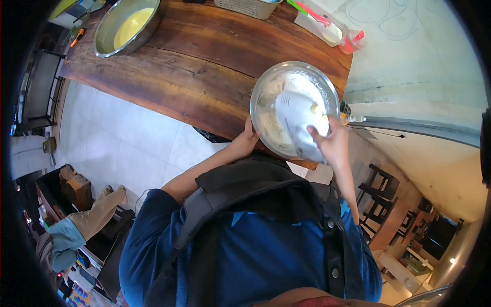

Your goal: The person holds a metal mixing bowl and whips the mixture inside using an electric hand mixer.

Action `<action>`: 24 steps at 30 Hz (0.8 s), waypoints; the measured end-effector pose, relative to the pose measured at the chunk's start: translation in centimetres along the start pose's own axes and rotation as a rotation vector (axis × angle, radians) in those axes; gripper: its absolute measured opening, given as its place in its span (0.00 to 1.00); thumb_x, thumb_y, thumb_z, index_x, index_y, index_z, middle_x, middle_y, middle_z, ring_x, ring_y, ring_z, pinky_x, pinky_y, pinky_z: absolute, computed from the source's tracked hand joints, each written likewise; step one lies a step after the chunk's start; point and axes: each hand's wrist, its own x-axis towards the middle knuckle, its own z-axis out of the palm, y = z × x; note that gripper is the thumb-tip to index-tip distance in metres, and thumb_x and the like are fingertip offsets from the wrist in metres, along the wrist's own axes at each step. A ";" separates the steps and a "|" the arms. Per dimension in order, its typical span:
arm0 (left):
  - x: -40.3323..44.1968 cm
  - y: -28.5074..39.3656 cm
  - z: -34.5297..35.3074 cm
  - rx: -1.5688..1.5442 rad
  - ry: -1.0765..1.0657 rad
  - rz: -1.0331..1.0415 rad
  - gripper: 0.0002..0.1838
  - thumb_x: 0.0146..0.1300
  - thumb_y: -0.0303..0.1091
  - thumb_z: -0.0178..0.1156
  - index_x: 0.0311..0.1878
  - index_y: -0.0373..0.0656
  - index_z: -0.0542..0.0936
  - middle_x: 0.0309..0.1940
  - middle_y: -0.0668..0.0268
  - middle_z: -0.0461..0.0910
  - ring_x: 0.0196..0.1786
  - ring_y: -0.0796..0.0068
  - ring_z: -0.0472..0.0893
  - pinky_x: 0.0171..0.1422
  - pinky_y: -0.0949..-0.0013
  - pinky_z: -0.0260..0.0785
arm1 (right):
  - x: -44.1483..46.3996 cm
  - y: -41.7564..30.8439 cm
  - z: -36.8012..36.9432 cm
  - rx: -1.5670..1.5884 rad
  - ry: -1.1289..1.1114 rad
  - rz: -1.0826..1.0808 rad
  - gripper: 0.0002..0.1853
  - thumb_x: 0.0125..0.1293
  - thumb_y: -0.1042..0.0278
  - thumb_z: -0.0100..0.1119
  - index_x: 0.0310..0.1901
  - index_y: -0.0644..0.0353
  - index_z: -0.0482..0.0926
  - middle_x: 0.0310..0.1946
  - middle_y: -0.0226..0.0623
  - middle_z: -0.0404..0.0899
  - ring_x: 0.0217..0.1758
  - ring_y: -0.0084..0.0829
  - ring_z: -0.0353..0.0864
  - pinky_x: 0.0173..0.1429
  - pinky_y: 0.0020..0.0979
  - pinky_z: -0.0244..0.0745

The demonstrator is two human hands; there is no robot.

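Observation:
A hand mixer with a white body is in my right hand, the fingers wrapped round its handle. It sits over a large metal bowl near the table's front right corner. Pale, creamy batter coats the inside of the bowl. The mixer body hides its beaters. My left hand grips the near left side of the bowl, its fingers against the outer wall; part of the grip is hidden.
Another metal bowl with yellow batter stands at the wooden table's far left. A basket and a clear container with pink and green utensils line the back. A wall borders the right. Another person is at lower left.

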 end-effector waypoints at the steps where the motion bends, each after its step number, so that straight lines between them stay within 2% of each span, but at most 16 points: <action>1: 0.6 0.2 -0.6 0.116 0.003 0.054 0.35 0.77 0.34 0.45 0.78 0.42 0.38 0.70 0.49 0.60 0.66 0.59 0.69 0.70 0.63 0.62 | -1.1 0.1 -0.4 -0.093 -0.028 -0.100 0.18 0.52 0.70 0.72 0.44 0.66 0.79 0.34 0.49 0.82 0.41 0.44 0.84 0.45 0.37 0.77; 2: 1.2 0.3 -1.7 0.113 0.007 0.055 0.35 0.77 0.34 0.45 0.78 0.42 0.38 0.70 0.49 0.60 0.66 0.59 0.69 0.70 0.63 0.62 | -2.0 0.2 -0.9 -0.187 -0.056 -0.200 0.19 0.51 0.71 0.72 0.45 0.66 0.79 0.35 0.50 0.82 0.42 0.47 0.84 0.47 0.38 0.77; 4: 2.3 2.2 -4.5 -0.012 -0.095 -0.080 0.40 0.75 0.32 0.45 0.78 0.50 0.30 0.58 0.45 0.73 0.38 0.59 0.83 0.47 0.63 0.78 | -3.7 0.5 -3.0 -0.265 -0.097 -0.208 0.19 0.51 0.72 0.72 0.45 0.65 0.80 0.36 0.51 0.82 0.43 0.49 0.84 0.48 0.39 0.77; 5: 2.8 2.2 -5.5 -0.009 -0.075 -0.130 0.39 0.75 0.33 0.45 0.79 0.55 0.32 0.48 0.49 0.79 0.22 0.69 0.77 0.31 0.67 0.77 | -3.9 0.7 -4.0 -0.339 -0.137 -0.215 0.19 0.50 0.73 0.71 0.46 0.65 0.80 0.38 0.52 0.82 0.45 0.52 0.83 0.49 0.40 0.77; 6: 3.5 2.8 -6.3 -0.011 -0.075 -0.129 0.39 0.75 0.33 0.45 0.79 0.55 0.32 0.48 0.49 0.79 0.22 0.69 0.77 0.31 0.67 0.77 | -3.6 0.9 -4.9 -0.341 -0.136 -0.215 0.19 0.50 0.73 0.71 0.46 0.65 0.80 0.38 0.52 0.82 0.45 0.52 0.83 0.49 0.40 0.77; 8: 4.9 4.3 -7.8 0.263 -0.130 -0.167 0.38 0.75 0.36 0.46 0.79 0.57 0.37 0.45 0.51 0.81 0.22 0.69 0.78 0.32 0.65 0.77 | -3.0 1.4 -6.4 -0.330 -0.069 0.033 0.19 0.50 0.75 0.69 0.47 0.64 0.81 0.41 0.53 0.82 0.47 0.52 0.83 0.50 0.41 0.77; 10: 7.1 4.2 -8.4 0.325 -0.123 -0.070 0.36 0.75 0.39 0.47 0.79 0.53 0.42 0.48 0.52 0.82 0.28 0.64 0.81 0.40 0.62 0.77 | -1.2 1.5 -6.6 -0.404 -0.051 0.056 0.20 0.50 0.75 0.69 0.48 0.63 0.80 0.43 0.54 0.82 0.48 0.53 0.82 0.52 0.42 0.76; 11: 8.2 4.6 -8.6 0.320 -0.162 -0.079 0.36 0.75 0.40 0.48 0.79 0.51 0.43 0.51 0.51 0.81 0.37 0.60 0.82 0.47 0.61 0.75 | 0.0 2.0 -6.2 -0.395 0.051 -0.036 0.20 0.50 0.74 0.69 0.48 0.64 0.80 0.43 0.54 0.82 0.48 0.53 0.82 0.52 0.42 0.76; 13: 10.0 4.4 -8.2 0.317 -0.205 -0.085 0.36 0.75 0.41 0.48 0.79 0.49 0.44 0.54 0.50 0.80 0.46 0.56 0.82 0.55 0.60 0.73 | 2.1 2.5 -5.2 -0.385 0.157 -0.125 0.20 0.50 0.73 0.69 0.47 0.64 0.80 0.42 0.55 0.82 0.49 0.53 0.81 0.52 0.43 0.76; 15: 11.8 2.4 -7.2 0.351 0.018 0.092 0.35 0.75 0.43 0.48 0.79 0.46 0.47 0.61 0.48 0.75 0.64 0.54 0.74 0.68 0.62 0.64 | 4.3 1.8 -3.6 -0.388 0.183 -0.172 0.20 0.50 0.71 0.70 0.47 0.65 0.80 0.42 0.55 0.82 0.48 0.53 0.81 0.52 0.43 0.75; 18: 10.2 2.7 -5.3 0.223 0.196 -0.058 0.34 0.75 0.43 0.48 0.78 0.46 0.48 0.68 0.46 0.66 0.68 0.52 0.70 0.70 0.62 0.63 | 6.3 1.7 -1.3 -0.283 0.173 -0.221 0.21 0.49 0.71 0.71 0.46 0.66 0.79 0.41 0.55 0.82 0.47 0.53 0.81 0.52 0.44 0.75; 19: 9.1 1.7 -4.5 0.224 0.198 -0.058 0.34 0.75 0.43 0.48 0.78 0.46 0.48 0.68 0.46 0.66 0.68 0.52 0.70 0.70 0.62 0.63 | 6.3 0.7 -1.0 -0.250 0.120 -0.167 0.21 0.49 0.72 0.70 0.47 0.66 0.79 0.41 0.54 0.82 0.47 0.53 0.81 0.52 0.43 0.75; 21: 6.3 -1.2 -2.3 0.522 0.380 0.107 0.33 0.76 0.41 0.47 0.78 0.45 0.49 0.69 0.48 0.65 0.63 0.54 0.74 0.70 0.56 0.63 | 6.0 -0.7 -0.8 -0.252 0.088 -0.204 0.21 0.49 0.73 0.70 0.47 0.66 0.79 0.42 0.53 0.82 0.47 0.53 0.81 0.52 0.42 0.75; 22: 4.3 0.3 -1.3 0.524 0.381 0.105 0.33 0.76 0.41 0.47 0.78 0.45 0.49 0.69 0.48 0.65 0.63 0.54 0.74 0.70 0.56 0.63 | 5.7 -1.0 -0.7 -0.257 0.056 -0.236 0.20 0.50 0.74 0.69 0.47 0.66 0.79 0.42 0.53 0.81 0.47 0.53 0.81 0.52 0.41 0.75; 23: 2.0 3.7 -0.2 0.032 0.256 -0.083 0.32 0.76 0.40 0.47 0.78 0.47 0.49 0.69 0.51 0.65 0.60 0.58 0.75 0.65 0.57 0.68 | 5.6 -1.0 -0.8 -0.257 0.054 -0.236 0.20 0.50 0.74 0.69 0.47 0.66 0.79 0.42 0.53 0.81 0.47 0.53 0.81 0.52 0.41 0.75; 24: 1.0 5.5 0.3 -0.459 0.119 -0.266 0.31 0.76 0.38 0.46 0.78 0.48 0.49 0.68 0.54 0.65 0.57 0.62 0.77 0.60 0.57 0.72 | 5.4 -0.9 -0.9 -0.260 0.028 -0.344 0.20 0.49 0.76 0.68 0.47 0.66 0.79 0.43 0.52 0.81 0.48 0.52 0.81 0.52 0.41 0.75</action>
